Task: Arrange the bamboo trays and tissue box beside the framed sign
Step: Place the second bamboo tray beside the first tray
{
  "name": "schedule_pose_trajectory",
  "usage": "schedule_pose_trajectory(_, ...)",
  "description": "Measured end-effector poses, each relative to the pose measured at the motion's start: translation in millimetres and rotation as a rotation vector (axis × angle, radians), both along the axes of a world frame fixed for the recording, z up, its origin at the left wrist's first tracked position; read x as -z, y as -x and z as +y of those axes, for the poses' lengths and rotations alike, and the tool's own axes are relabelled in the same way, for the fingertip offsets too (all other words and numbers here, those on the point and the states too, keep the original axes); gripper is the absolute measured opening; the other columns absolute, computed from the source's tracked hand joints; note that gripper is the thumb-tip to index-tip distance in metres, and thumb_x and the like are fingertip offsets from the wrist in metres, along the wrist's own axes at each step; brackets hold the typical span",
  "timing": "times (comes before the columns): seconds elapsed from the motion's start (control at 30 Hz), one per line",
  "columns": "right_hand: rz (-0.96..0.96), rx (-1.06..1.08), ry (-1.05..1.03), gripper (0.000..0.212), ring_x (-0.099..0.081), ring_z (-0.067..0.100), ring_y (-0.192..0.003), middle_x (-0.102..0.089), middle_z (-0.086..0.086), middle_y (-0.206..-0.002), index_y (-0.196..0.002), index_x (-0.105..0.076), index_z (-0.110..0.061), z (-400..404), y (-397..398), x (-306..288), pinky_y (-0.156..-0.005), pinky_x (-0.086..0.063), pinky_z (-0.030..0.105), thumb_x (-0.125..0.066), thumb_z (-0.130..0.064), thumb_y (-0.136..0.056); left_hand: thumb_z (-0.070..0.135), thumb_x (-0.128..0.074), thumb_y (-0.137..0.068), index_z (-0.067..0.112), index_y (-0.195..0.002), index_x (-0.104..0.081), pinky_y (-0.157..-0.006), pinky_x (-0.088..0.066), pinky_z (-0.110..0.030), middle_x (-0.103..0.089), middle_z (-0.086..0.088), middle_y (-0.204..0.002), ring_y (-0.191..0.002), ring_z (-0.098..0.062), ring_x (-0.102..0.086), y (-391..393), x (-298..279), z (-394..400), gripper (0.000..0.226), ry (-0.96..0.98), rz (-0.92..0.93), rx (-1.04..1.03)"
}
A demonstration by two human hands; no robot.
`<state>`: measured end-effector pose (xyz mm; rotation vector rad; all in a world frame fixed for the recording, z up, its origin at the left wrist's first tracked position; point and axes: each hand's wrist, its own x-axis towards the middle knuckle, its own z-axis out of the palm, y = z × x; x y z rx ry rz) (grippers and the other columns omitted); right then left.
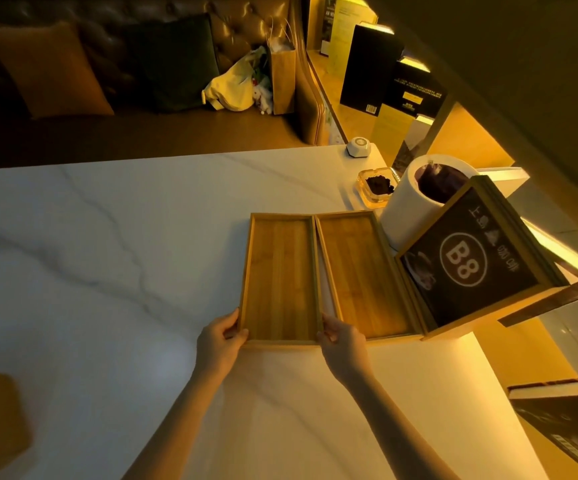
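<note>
Two long bamboo trays lie side by side on the white marble table (107, 237). My left hand (220, 339) grips the near left corner of the left tray (280, 275). My right hand (341, 341) grips its near right corner, next to the right tray (360, 271). The right tray lies against the wood-framed sign (471, 261), a dark panel marked "B8" that stands tilted at the table's right edge. A white cylindrical tissue holder (405, 202) stands behind the sign, partly hidden by it.
A glass ashtray (375, 187) and a small white hexagonal device (358, 146) sit at the table's far right corner. A leather sofa with cushions and bags (246, 84) runs behind the table. Dark boxes (370, 64) line a lit shelf on the right.
</note>
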<state>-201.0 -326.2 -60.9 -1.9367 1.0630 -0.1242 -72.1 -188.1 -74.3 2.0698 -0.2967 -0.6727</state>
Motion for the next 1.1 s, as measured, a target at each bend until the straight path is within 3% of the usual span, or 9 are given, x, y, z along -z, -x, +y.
schedule_pose_trajectory(0.17, 0.032, 0.019, 0.098, 0.027, -0.054, 0.016, -0.081, -0.067, 0.011, -0.101, -0.115, -0.058, -0.006, 4, -1, 10, -0.071, -0.047, 0.027, -0.048, -0.004, -0.091, 0.005, -0.062, -0.079, 0.004, -0.124, -0.048, -0.087, -0.042, -0.028, -0.06, -0.021, -0.117, -0.101, -0.026, -0.057, 3, 5, 0, 0.047, -0.068, -0.104, 0.063)
schedule_pose_trajectory(0.3, 0.052, 0.034, 0.173, 0.03, -0.061, 0.024, -0.087, -0.068, 0.011, -0.101, -0.118, -0.056, -0.01, 6, 0, 23, -0.073, -0.053, 0.033, -0.048, -0.005, -0.09, 0.005, -0.062, -0.079, 0.002, -0.123, -0.048, -0.083, -0.041, -0.027, -0.06, -0.023, -0.111, -0.098, -0.029, -0.057, 7, 7, -2, 0.046, -0.113, -0.171, 0.097)
schedule_pose_trajectory(0.5, 0.07, 0.038, 0.262, 0.032, -0.061, 0.025, -0.091, -0.065, 0.013, -0.105, -0.122, -0.053, -0.01, 13, 0, 35, -0.071, -0.048, 0.026, -0.046, -0.004, -0.091, 0.005, -0.06, -0.081, 0.0, -0.124, -0.047, -0.082, -0.04, -0.025, -0.058, -0.025, -0.11, -0.096, -0.032, -0.058, 10, 11, -2, 0.046, -0.146, -0.237, 0.122)
schedule_pose_trajectory(0.63, 0.106, -0.025, 0.342, 0.037, -0.058, 0.029, -0.101, -0.063, 0.016, -0.113, -0.126, -0.048, -0.008, 18, 4, 33, -0.082, -0.052, 0.036, -0.049, -0.003, -0.09, 0.009, -0.053, -0.086, 0.002, -0.129, -0.04, -0.09, -0.043, -0.03, -0.054, -0.024, -0.12, -0.105, -0.031, -0.055, 12, 14, 0, 0.045, -0.174, -0.248, 0.167)
schedule_pose_trajectory(0.77, 0.162, -0.088, 0.587, 0.054, -0.061, 0.033, -0.108, -0.063, 0.014, -0.12, -0.122, -0.054, -0.007, 35, 14, 35, -0.086, -0.053, 0.039, -0.073, -0.01, -0.072, 0.019, -0.046, -0.09, 0.005, -0.135, -0.031, -0.1, -0.042, -0.038, -0.044, -0.021, -0.136, -0.123, -0.033, -0.046, 29, 17, 10, 0.049, -0.243, -0.404, 0.235)
schedule_pose_trajectory(0.83, 0.206, -0.158, 0.655, 0.058, -0.054, 0.029, -0.118, -0.06, 0.01, -0.127, -0.123, -0.053, -0.01, 47, 20, 36, -0.1, -0.043, 0.041, -0.074, -0.022, -0.071, 0.032, -0.04, -0.091, 0.007, -0.136, -0.029, -0.1, -0.041, -0.042, -0.041, -0.019, -0.142, -0.127, -0.034, -0.043, 41, 25, 19, 0.053, -0.327, -0.534, 0.316)
schedule_pose_trajectory(0.9, 0.254, -0.238, 0.703, 0.057, -0.042, 0.024, -0.127, -0.051, 0.007, -0.136, -0.129, -0.046, -0.013, 57, 28, 42, -0.115, -0.016, 0.039, -0.058, -0.036, -0.079, 0.049, -0.018, -0.09, 0.008, -0.137, -0.026, -0.098, -0.037, -0.041, -0.039, -0.017, -0.143, -0.128, -0.034, -0.041, 51, 33, 25, 0.063, -0.409, -0.539, 0.391)
schedule_pose_trajectory(0.97, 0.332, -0.255, 0.672, 0.061, -0.035, 0.022, -0.129, -0.041, 0.006, -0.139, -0.132, -0.039, -0.013, 62, 32, 45, -0.109, 0.0, 0.035, -0.039, -0.046, -0.081, 0.058, -0.001, -0.084, 0.007, -0.138, -0.019, -0.099, -0.028, -0.039, -0.033, -0.015, -0.146, -0.132, -0.03, -0.031, 58, 38, 28, 0.076, -0.45, -0.536, 0.417)
schedule_pose_trajectory(1.1, 0.369, -0.264, 0.626, 0.065, -0.02, 0.023, -0.134, -0.024, 0.006, -0.143, -0.135, -0.022, -0.014, 64, 38, 48, -0.107, 0.011, 0.033, -0.023, -0.052, -0.083, 0.067, 0.017, -0.07, 0.008, -0.139, -0.004, -0.106, -0.013, -0.035, -0.011, -0.012, -0.153, -0.14, -0.026, -0.012, 62, 44, 29, 0.093, -0.449, -0.56, 0.455)
